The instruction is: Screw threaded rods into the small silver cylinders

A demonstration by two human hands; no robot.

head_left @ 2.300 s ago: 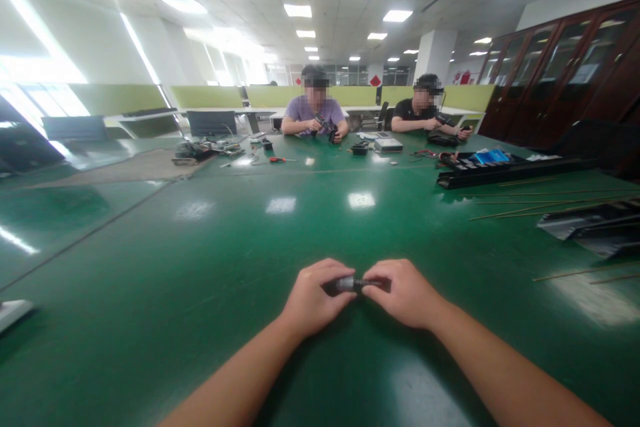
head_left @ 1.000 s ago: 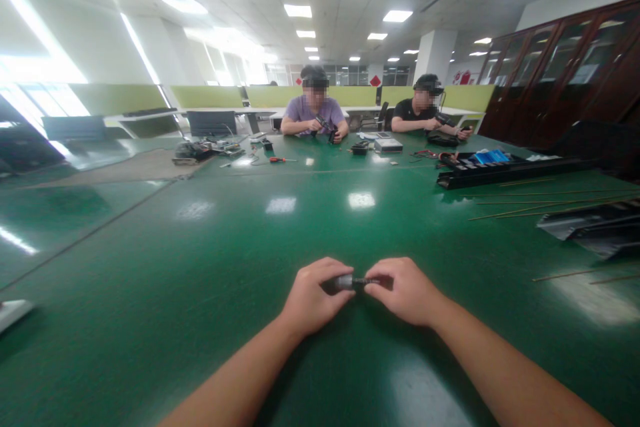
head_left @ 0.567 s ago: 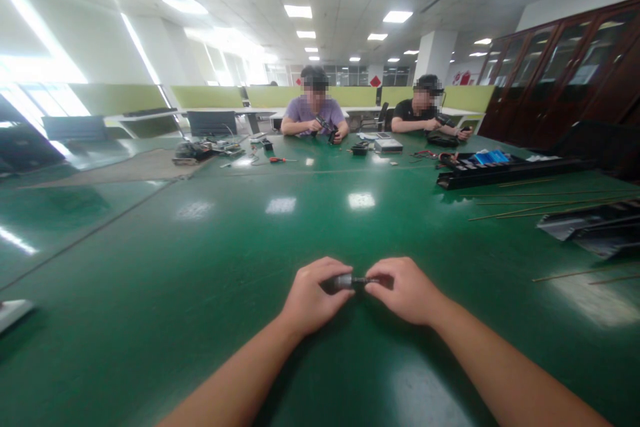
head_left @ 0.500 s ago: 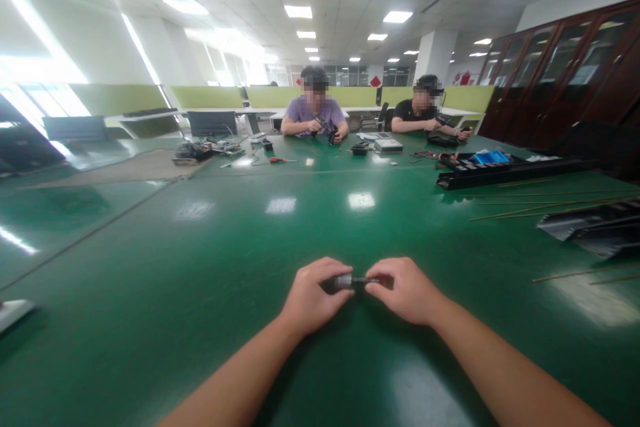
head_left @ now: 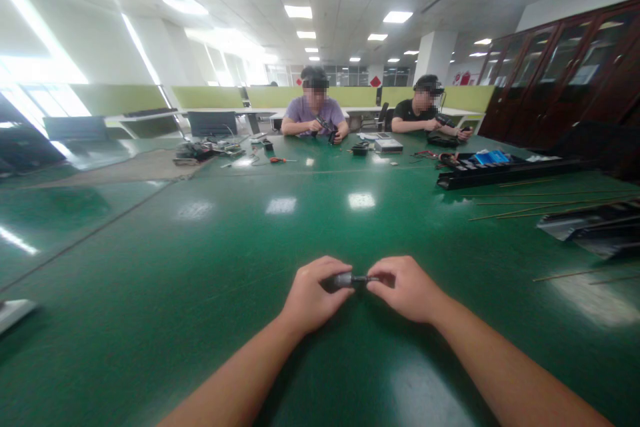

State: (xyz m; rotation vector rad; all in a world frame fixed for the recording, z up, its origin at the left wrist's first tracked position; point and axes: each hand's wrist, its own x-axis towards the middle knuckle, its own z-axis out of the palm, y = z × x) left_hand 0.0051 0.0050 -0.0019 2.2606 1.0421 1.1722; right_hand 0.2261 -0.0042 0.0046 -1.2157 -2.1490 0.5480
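Observation:
My left hand is closed around a small dark cylindrical part just above the green table. A thin dark pin sticks out of its right end, and the fingertips of my right hand pinch that end. Both hands meet at the middle of the table's near side, knuckles up. Most of the part is hidden inside my fingers.
Two other people sit at the far side, each handling small items. Tools and parts lie at the far left, a long black tray at the right, thin rods and a dark sheet nearer right.
My hands and the part have shifted very slightly upward in view; the grip looks the same.

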